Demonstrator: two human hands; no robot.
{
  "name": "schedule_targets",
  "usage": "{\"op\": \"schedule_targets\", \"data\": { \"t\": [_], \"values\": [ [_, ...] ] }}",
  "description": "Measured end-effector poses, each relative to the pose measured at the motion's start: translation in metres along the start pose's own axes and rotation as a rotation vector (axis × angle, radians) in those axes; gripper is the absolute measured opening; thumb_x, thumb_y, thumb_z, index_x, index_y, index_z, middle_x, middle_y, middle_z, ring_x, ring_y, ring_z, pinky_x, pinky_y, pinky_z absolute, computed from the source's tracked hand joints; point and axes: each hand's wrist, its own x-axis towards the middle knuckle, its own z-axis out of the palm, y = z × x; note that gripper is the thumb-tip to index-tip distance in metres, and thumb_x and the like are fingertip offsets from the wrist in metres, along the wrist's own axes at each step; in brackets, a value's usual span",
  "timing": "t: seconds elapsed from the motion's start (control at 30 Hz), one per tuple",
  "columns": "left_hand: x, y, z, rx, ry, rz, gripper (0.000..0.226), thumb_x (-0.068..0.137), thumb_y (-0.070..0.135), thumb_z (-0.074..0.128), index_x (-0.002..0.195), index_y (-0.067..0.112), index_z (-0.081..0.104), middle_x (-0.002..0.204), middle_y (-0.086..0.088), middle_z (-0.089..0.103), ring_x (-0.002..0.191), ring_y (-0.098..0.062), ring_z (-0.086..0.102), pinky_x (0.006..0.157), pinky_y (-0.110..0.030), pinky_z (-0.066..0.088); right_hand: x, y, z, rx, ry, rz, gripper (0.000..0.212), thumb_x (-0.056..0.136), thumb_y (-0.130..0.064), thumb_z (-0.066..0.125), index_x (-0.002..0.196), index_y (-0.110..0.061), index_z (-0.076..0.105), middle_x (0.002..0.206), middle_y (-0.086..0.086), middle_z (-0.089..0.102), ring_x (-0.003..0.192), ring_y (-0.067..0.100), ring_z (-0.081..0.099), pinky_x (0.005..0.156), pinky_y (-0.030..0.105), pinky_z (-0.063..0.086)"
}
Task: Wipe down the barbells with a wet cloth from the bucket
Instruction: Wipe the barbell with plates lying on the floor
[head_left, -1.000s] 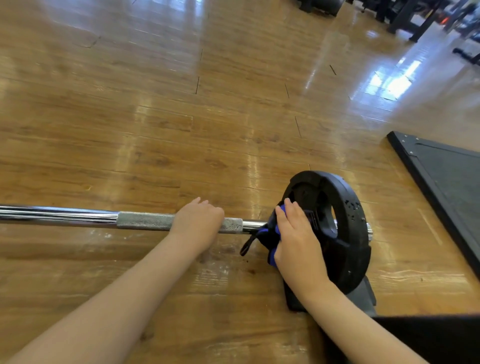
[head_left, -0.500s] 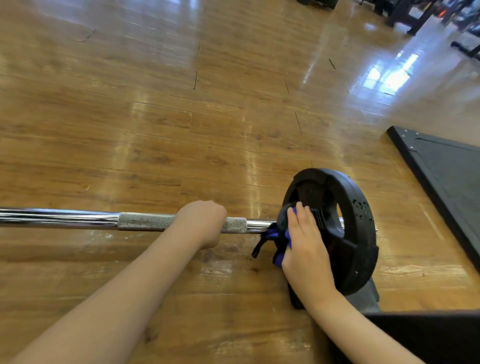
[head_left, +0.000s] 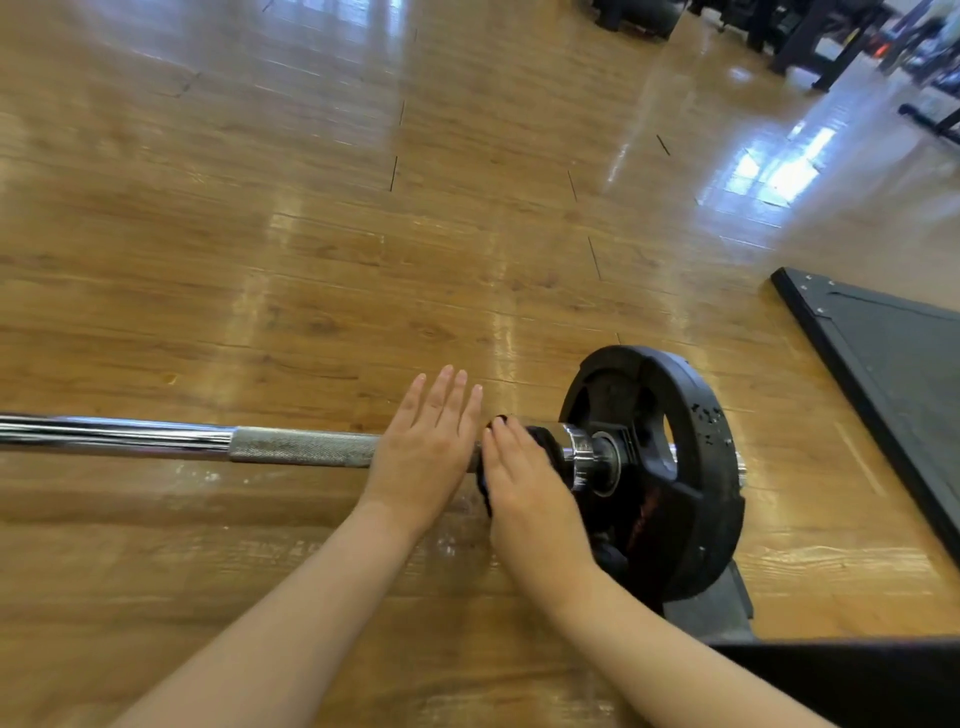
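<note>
well, left hand (head_left: 423, 452) lies flat, fingers straight, on the barbell (head_left: 291, 446); right hand (head_left: 524, 483) wraps a dark cloth (head_left: 540, 436) round it beside the plate (head_left: 691, 467) (no lettering legible).

L hand (head_left: 423, 457) flat on bar (head_left: 208, 441); R hand (head_left: 524, 483) prob. holds cloth (head_left: 540, 436).

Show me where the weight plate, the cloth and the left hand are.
weight plate (head_left: 696, 467): head view, outer rubber rim.
cloth (head_left: 540, 434): head view, dark fold beside the fingers.
left hand (head_left: 423, 454): head view, back of hand.
</note>
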Motion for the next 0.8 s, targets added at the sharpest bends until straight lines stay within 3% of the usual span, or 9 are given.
{"op": "schedule_targets", "data": {
  "t": [0.1, 0.17, 0.23, 0.3, 0.4, 0.57, 0.73, 0.8],
  "values": [
    [0.001, 0.002, -0.005, -0.015, -0.088, -0.014, 0.050, 0.074, 0.006, 0.068, 0.121, -0.006, 0.059, 0.122, -0.025, 0.060, 0.118, -0.035, 0.056, 0.104, -0.046, 0.037, -0.006, 0.003, -0.003, 0.006, -0.078, 0.021, 0.068, 0.051, 0.005, 0.079, 0.117, 0.008, 0.060, 0.120, 0.024, 0.061, 0.113, 0.034, 0.059, 0.096, 0.045, 0.044],
    [0.002, 0.002, -0.007, 0.011, -0.190, -0.018, 0.053, 0.093, 0.008, 0.050, 0.141, -0.006, 0.034, 0.144, -0.027, 0.037, 0.137, -0.034, 0.033, 0.115, -0.043, 0.018, -0.015, 0.013, -0.008, -0.013, -0.105, 0.038, 0.070, 0.049, 0.008, 0.079, 0.116, 0.008, 0.060, 0.120, 0.024, 0.061, 0.113, 0.034, 0.059, 0.096, 0.046, 0.044],
    [0.003, 0.001, -0.006, 0.019, -0.220, -0.010, 0.053, 0.101, 0.008, 0.029, 0.149, 0.000, 0.009, 0.155, -0.022, 0.014, 0.145, -0.031, 0.010, 0.117, -0.041, 0.000, -0.027, 0.021, -0.013, 0.006, -0.077, 0.024, 0.059, 0.057, 0.006, 0.075, 0.115, 0.006, 0.062, 0.120, 0.021, 0.061, 0.114, 0.032, 0.059, 0.100, 0.044, 0.042],
    [0.004, 0.002, -0.007, 0.015, -0.216, -0.013, 0.055, 0.100, 0.006, 0.028, 0.150, 0.002, 0.005, 0.157, -0.020, 0.010, 0.146, -0.030, 0.006, 0.117, -0.040, -0.001, -0.033, 0.029, -0.023, 0.105, 0.042, 0.075, 0.044, 0.074, 0.003, 0.052, 0.117, 0.004, 0.061, 0.125, 0.018, 0.059, 0.118, 0.031, 0.055, 0.108, 0.038, 0.035],
    [0.006, 0.001, -0.008, -0.024, -0.229, -0.034, 0.059, 0.098, 0.003, 0.035, 0.150, 0.004, 0.006, 0.157, -0.019, 0.010, 0.146, -0.029, 0.007, 0.118, -0.039, 0.001, -0.023, 0.041, -0.035, 0.136, 0.196, 0.179, 0.050, 0.079, 0.001, 0.031, 0.123, 0.005, 0.055, 0.130, 0.019, 0.054, 0.126, 0.030, 0.045, 0.113, 0.034, 0.024],
    [0.014, -0.001, -0.016, -0.075, -0.366, -0.053, 0.061, 0.096, 0.001, 0.040, 0.150, 0.005, 0.012, 0.157, -0.016, 0.015, 0.146, -0.025, 0.012, 0.118, -0.036, 0.006, -0.026, 0.035, -0.011, 0.051, 0.015, 0.158, 0.056, 0.067, 0.011, 0.053, 0.122, 0.006, 0.057, 0.135, 0.020, 0.050, 0.130, 0.035, 0.041, 0.108, 0.045, 0.035],
    [0.012, -0.002, -0.017, -0.116, -0.379, -0.060, 0.061, 0.095, 0.000, 0.042, 0.150, 0.005, 0.014, 0.156, -0.016, 0.018, 0.145, -0.025, 0.014, 0.119, -0.036, 0.007, -0.073, 0.023, 0.002, 0.139, -0.158, 0.109, 0.063, 0.051, 0.016, 0.071, 0.112, 0.003, 0.065, 0.126, 0.014, 0.060, 0.125, 0.027, 0.045, 0.111, 0.032, 0.024],
    [0.012, -0.002, -0.017, -0.128, -0.373, -0.066, 0.060, 0.095, 0.001, 0.042, 0.149, 0.004, 0.015, 0.156, -0.016, 0.019, 0.145, -0.025, 0.014, 0.119, -0.036, 0.007, -0.078, 0.017, -0.005, 0.216, -0.109, 0.126, 0.053, 0.057, 0.010, 0.067, 0.110, 0.002, 0.067, 0.124, 0.011, 0.060, 0.120, 0.024, 0.050, 0.114, 0.022, 0.016]
  ]
}}
